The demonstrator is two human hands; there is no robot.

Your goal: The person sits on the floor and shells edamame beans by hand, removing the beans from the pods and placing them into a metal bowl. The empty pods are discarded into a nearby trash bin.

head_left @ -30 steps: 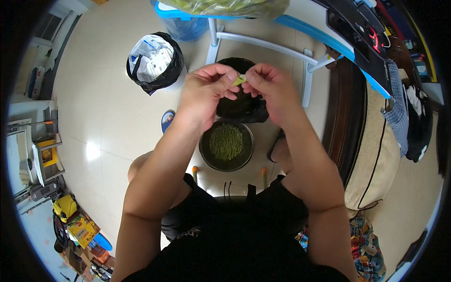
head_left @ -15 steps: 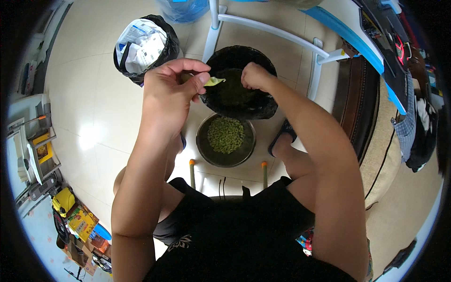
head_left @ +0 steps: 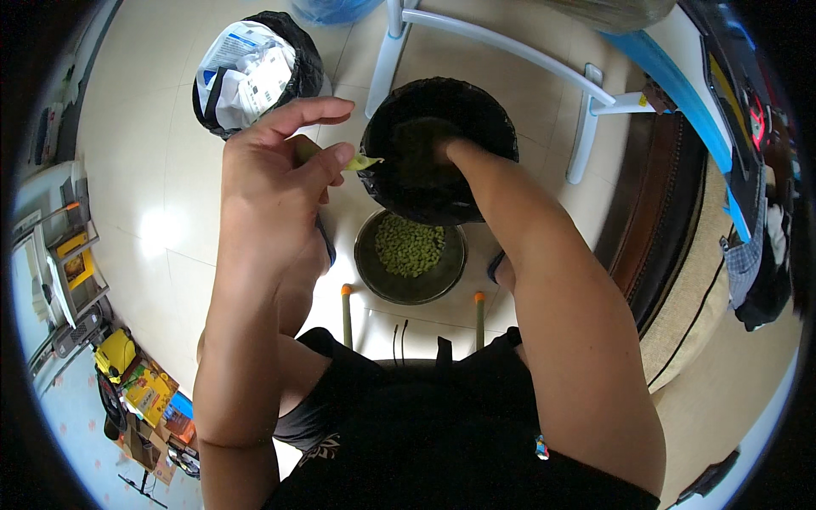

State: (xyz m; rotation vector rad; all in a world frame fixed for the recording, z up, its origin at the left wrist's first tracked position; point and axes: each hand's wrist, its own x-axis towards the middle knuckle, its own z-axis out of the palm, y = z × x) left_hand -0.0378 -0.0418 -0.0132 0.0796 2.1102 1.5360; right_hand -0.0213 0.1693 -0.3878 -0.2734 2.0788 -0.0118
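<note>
A green pod [head_left: 364, 161] is held by the left hand [head_left: 285, 166], pinched between the thumb and the curled fingers, with the forefinger stretched out above it. The pod's tip is pointed toward the dark bin [head_left: 382, 197] and is seen right at its left rim. The right hand [head_left: 450, 151] is lowered into this bin, which is lined with a black bag; its fingers are lost in the shadow, so whether they are closed or gripping anything cannot be told. The bin's contents are too dark to be made out.

Just below the bin, toward the person, a round metal bowl [head_left: 457, 270] is set on the tiled floor [head_left: 140, 170], and shelled green beans [head_left: 410, 246] are heaped in it. The bowl is flanked on the near side by two upright rods [head_left: 347, 316] with orange tips.

To the left, white packaging [head_left: 255, 76] is contained in a second bin [head_left: 310, 64], also lined in black. Beyond the dark bin, a white curved frame [head_left: 510, 42] is seen, and a blue-edged worktop [head_left: 671, 72] is partly visible at the upper right.
</note>
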